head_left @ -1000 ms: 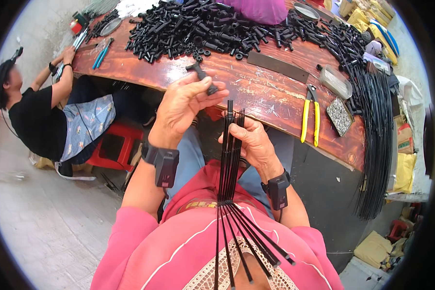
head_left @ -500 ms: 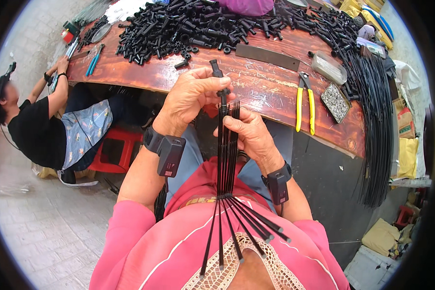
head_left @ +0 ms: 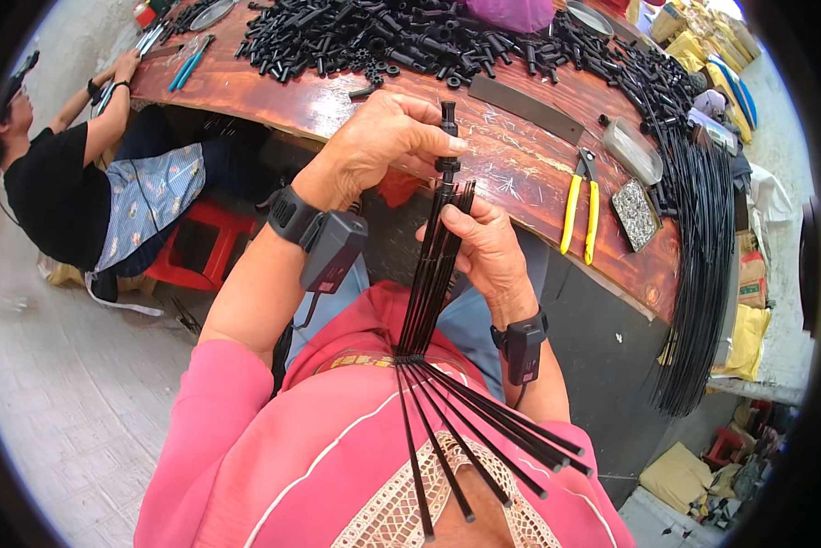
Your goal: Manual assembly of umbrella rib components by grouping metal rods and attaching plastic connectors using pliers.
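Now pinches the fitting upright in the left hand, no longer apart but apparently joining the rods gripped in the right hand.

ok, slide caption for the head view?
Left hand grips a black fitting at the top of a bundle of thin black rods held in the right hand.

left hand: higher, pinching | right hand: lower, clasping

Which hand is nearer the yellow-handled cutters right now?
Right. The right hand, holding black rods, is left of the yellow-handled cutters; the left hand, gripping a black fitting, is farther left.
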A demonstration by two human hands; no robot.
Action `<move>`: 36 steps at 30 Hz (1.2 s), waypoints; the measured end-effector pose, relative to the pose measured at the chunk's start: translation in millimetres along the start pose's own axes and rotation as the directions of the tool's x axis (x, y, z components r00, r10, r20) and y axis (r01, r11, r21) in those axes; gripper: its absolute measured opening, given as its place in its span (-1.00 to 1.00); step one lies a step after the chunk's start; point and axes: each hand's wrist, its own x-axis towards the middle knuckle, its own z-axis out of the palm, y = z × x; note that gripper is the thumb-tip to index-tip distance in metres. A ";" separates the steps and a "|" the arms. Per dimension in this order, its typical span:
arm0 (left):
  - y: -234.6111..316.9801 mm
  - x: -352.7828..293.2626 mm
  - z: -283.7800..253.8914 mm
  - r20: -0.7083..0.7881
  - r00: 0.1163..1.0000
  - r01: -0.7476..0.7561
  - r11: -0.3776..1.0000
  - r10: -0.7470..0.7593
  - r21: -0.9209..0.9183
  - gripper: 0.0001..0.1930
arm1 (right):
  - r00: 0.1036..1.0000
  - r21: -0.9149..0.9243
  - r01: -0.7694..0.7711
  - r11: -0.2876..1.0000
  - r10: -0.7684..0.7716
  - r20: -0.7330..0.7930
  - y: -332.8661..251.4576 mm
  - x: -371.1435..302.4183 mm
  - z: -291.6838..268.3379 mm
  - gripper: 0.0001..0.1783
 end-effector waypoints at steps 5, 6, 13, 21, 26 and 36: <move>-13.8 -1.9 1.7 0.022 0.999 -0.034 0.993 0.037 -0.114 -0.73 | 0.997 0.043 -0.048 0.998 0.045 0.064 -9.2 -4.0 2.6 -0.77; -15.0 -1.8 1.5 0.031 0.999 -0.027 0.989 0.032 -0.145 -0.71 | 0.997 0.074 -0.034 0.997 0.028 0.077 -9.5 -3.6 5.5 -0.76; -31.5 -0.8 0.6 0.131 0.987 -0.048 0.948 0.093 -0.315 -0.64 | 0.995 0.150 -0.052 0.987 0.039 0.093 -8.3 -4.9 1.5 -0.75; -36.2 -4.5 5.8 0.197 0.972 -0.045 0.919 0.131 -0.392 -0.62 | 0.991 0.124 -0.064 0.990 0.049 0.121 -9.8 -7.3 -2.8 -0.75; -33.8 -3.2 5.7 0.173 0.980 -0.034 0.941 0.097 -0.336 -0.63 | 0.996 0.167 -0.035 0.985 0.020 0.091 -8.1 -6.7 -1.3 -0.75; -27.0 -8.4 -1.5 0.226 0.962 -0.094 0.966 0.151 -0.243 -0.33 | 0.993 0.117 -0.014 0.993 0.000 0.116 -3.7 -1.4 -3.3 -0.74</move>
